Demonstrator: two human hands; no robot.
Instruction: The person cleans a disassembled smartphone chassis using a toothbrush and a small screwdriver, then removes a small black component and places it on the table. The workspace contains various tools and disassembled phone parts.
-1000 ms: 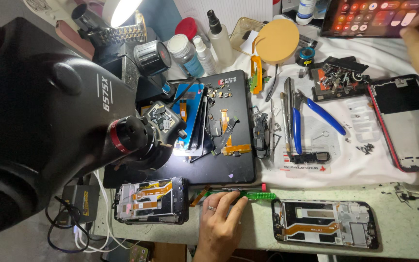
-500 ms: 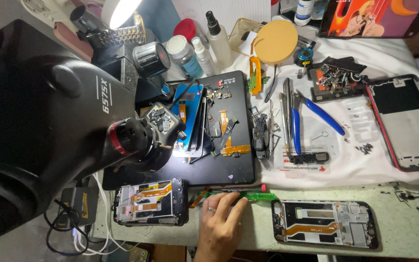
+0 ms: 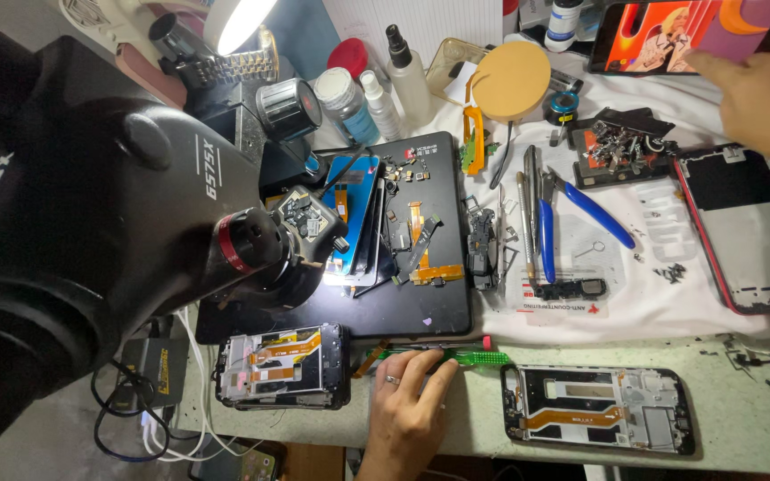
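My left hand lies at the near edge of the bench with its fingers flat on a thin green strip; a ring shows on one finger. An opened phone frame with an orange flex cable sits to its left and another one to its right. At the top right my right hand hovers, holding nothing, one finger stretched towards a propped phone with a lit colourful screen.
A large black microscope fills the left, its lamp lighting phone parts on a black mat. Blue-handled pliers, tweezers, a tray of small parts, a red-edged phone housing, bottles and a yellow disc crowd the white cloth.
My right hand slipped almost out of view at the top right, then came back further left towards the lit phone, whose picture has changed. My left hand has stayed on the green strip.
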